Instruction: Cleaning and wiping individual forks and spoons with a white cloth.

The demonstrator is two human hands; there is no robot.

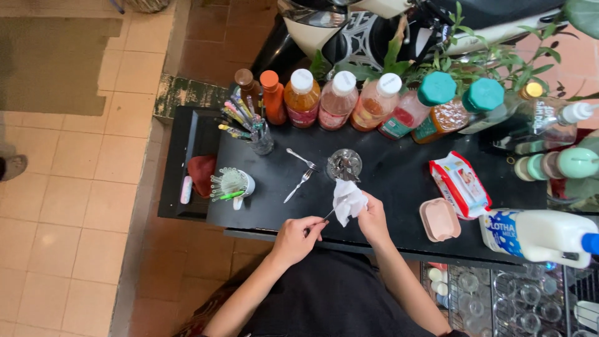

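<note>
Setting: tiled floor (pixel 81 187) under a black counter (pixel 387 181), with a scooter (pixel 374 25) and a leafy plant (pixel 486 59) behind it.
Left hand (pixel 296 237): closed in a pinch on the handle of a small utensil (pixel 327 216), just above the counter's near edge; whether it is a fork or a spoon cannot be told.
Right hand (pixel 374 218): fingers closed around a white tissue (pixel 347 201), which wraps the utensil's far end.
Glass (pixel 344 165): stands just beyond the tissue, with metal cutlery inside.
Forks: two forks (pixel 301 171) lie loose on the counter, left of the glass.
Bottles: a row of bottles (pixel 337 97) with orange, white and teal caps lines the far edge.
Straws: a cup of straws (pixel 249 122) stands at far left, and a stirrer holder (pixel 232 184) sits nearer.
Right side: wipes pack (pixel 460 183), pink box (pixel 440 219) and a milk jug (pixel 540 234) lying on its side.
Below: a rack of glasses (pixel 505 302) sits under the counter at the right.
</note>
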